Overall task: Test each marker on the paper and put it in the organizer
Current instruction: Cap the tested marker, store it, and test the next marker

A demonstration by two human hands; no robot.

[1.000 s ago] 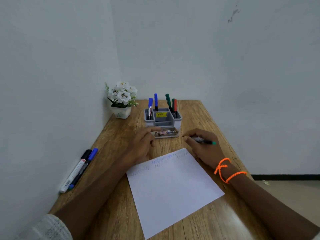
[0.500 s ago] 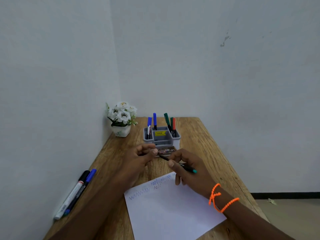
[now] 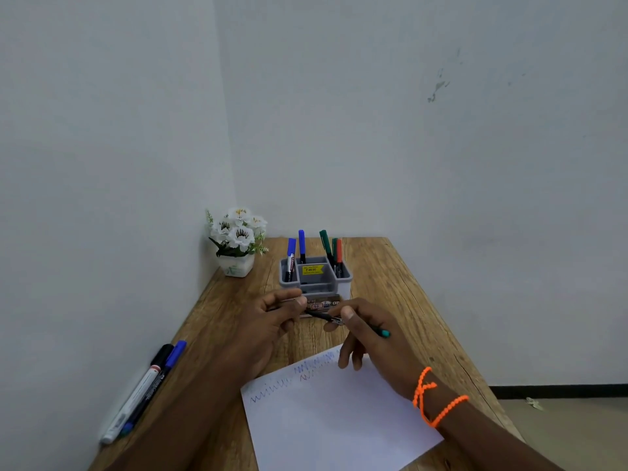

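Head view, near edge first: paper (image 3: 339, 416) lies flat on the table (image 3: 418, 300), with blue and reddish zigzag test marks along its far edge. At the left table edge, well apart from the paper, two markers (image 3: 142, 392) lie side by side, one with a black cap and one with a blue cap; judged untested.

Above the paper's far edge, the right hand (image 3: 370, 338) pinches a thin dark pen (image 3: 343, 321) between thumb and forefinger, its teal end pointing back to the right and its front end reaching toward the left hand (image 3: 272, 321). The left hand's thumb and forefinger are curled together near that front end; whether they grip the pen tip or a cap cannot be told, as the fingers hide it. An orange band circles the right wrist.

Beyond the hands stands the grey organizer (image 3: 316, 277), holding two blue markers in its left compartment and green and red ones in its right. A flower pot (image 3: 236, 263) sits in the far left corner.

Judgement: the step in hand is uncapping or recapping the pen. To do it well, keep both hands pulling or pushing in line with the barrel, hold the pen clear of the paper to avoid stray marks, and seat any cap fully before the organizer.
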